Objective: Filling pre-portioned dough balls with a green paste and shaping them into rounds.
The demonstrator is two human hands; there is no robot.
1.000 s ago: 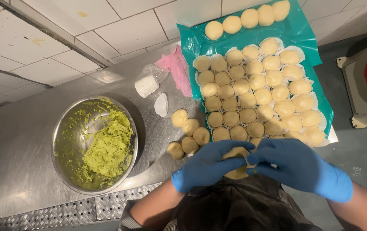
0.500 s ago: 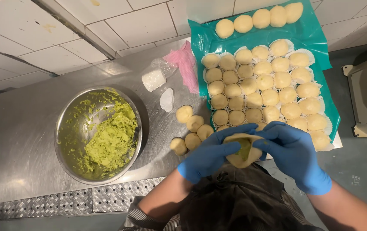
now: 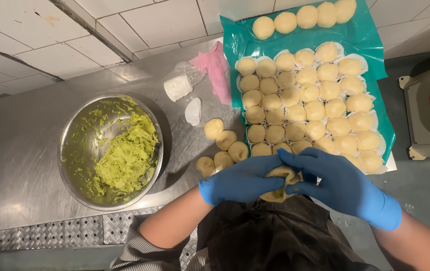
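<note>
While cupped together just above the counter's near edge: left hand (image 3: pixel 242 180) and right hand (image 3: pixel 338 185), both in blue gloves, fingers curled close around one dough piece (image 3: pixel 280 183). Pale dough, edges gathered upward between the fingertips, held in front of a dark apron (image 3: pixel 270 236); filling not visible from this angle.

Just left of the hands, on the steel counter (image 3: pixel 19 150): loose dough balls (image 3: pixel 222 145), five, pale tan, clustered and touching.

Further left: steel bowl (image 3: pixel 72 150), round, holding green paste (image 3: pixel 124 163) heaped on its right side, smears up the wall.

Behind the loose balls: white paper cups (image 3: pixel 179 86), a small stack in clear wrap, lying on its side; single paper cup (image 3: pixel 193 111) flat beside it; pink cloth (image 3: pixel 215 70), crumpled, touching the tray's left edge.

Right half of counter: teal tray (image 3: pixel 365 35), carrying filled dough balls in paper cups (image 3: pixel 305 95), packed in rows; plain dough balls (image 3: pixel 300 16), one row of five, at the far edge.

Far side: white tiled wall (image 3: pixel 34 40).
</note>
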